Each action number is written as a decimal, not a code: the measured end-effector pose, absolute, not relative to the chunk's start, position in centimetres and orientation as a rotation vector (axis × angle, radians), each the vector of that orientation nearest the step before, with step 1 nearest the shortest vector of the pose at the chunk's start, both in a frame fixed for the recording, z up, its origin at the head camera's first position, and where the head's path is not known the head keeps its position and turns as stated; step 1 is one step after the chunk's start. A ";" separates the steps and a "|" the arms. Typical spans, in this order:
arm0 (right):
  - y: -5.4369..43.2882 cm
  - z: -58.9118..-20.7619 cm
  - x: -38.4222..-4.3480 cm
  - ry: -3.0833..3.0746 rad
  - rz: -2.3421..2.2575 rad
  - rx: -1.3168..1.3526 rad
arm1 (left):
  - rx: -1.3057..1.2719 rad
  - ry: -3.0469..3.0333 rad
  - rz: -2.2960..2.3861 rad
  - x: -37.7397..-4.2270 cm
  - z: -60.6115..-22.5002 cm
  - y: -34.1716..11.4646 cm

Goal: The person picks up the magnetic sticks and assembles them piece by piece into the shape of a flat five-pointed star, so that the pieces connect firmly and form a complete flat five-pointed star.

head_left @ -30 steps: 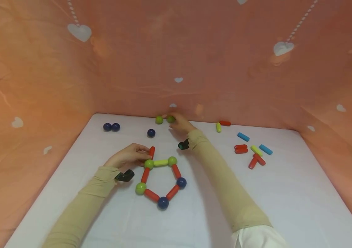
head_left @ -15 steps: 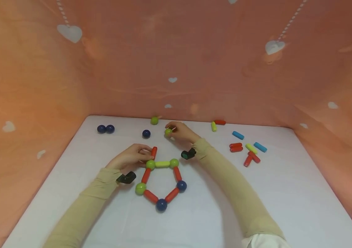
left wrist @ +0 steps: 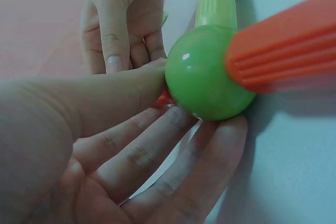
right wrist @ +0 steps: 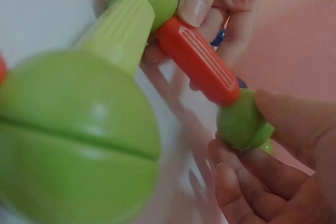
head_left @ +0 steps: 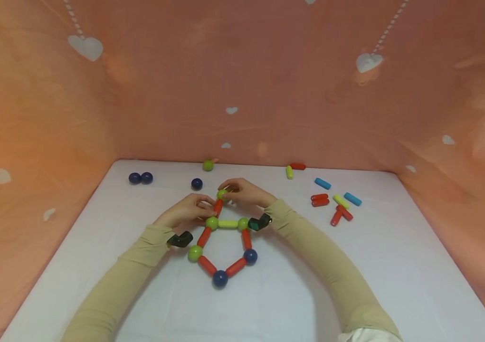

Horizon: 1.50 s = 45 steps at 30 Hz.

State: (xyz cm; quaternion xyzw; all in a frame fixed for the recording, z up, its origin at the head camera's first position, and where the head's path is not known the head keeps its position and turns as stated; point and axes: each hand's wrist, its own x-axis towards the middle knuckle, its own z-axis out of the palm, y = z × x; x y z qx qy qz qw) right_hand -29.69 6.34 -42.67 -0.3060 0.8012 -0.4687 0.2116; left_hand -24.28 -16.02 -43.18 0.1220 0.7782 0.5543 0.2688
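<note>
A five-sided ring of red rods, one yellow-green rod [head_left: 228, 223] and green and blue balls lies on the white table. From its upper left green ball [head_left: 212, 223] a red rod [right wrist: 199, 61] points away from the person. My left hand [head_left: 185, 209] pinches that rod near its base, thumb beside the ball. Between thumb and fingers my right hand [head_left: 247, 192] holds another green ball [right wrist: 242, 120] against the rod's far end. In the left wrist view, the rod is mostly hidden behind the left thumb.
Blue balls [head_left: 147, 178] lie at the back left, with a single blue ball [head_left: 197, 184] and a green ball [head_left: 207, 165] nearer the middle. Several loose rods lie at the right, among them a blue rod [head_left: 352, 199] and a red rod [head_left: 319, 203]. A patterned cloth [head_left: 242, 85] rises behind the table.
My right hand has brought a green ball from the back edge toward me, and it now meets the red rod's end. The left hand stays on the rod, which leans slightly more right.
</note>
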 end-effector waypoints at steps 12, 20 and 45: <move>6.6 -42.7 -29.7 2.218 -1.357 -0.786 | 0.198 1.934 1.610 -27.1 -42.5 -14.9; 11.5 -40.6 -30.9 2.541 -1.388 -0.648 | 0.104 1.785 1.649 -27.3 -42.6 -14.4; 19.5 -42.9 -34.2 3.002 -1.164 -0.013 | 0.003 1.801 1.650 -29.4 -42.9 -12.0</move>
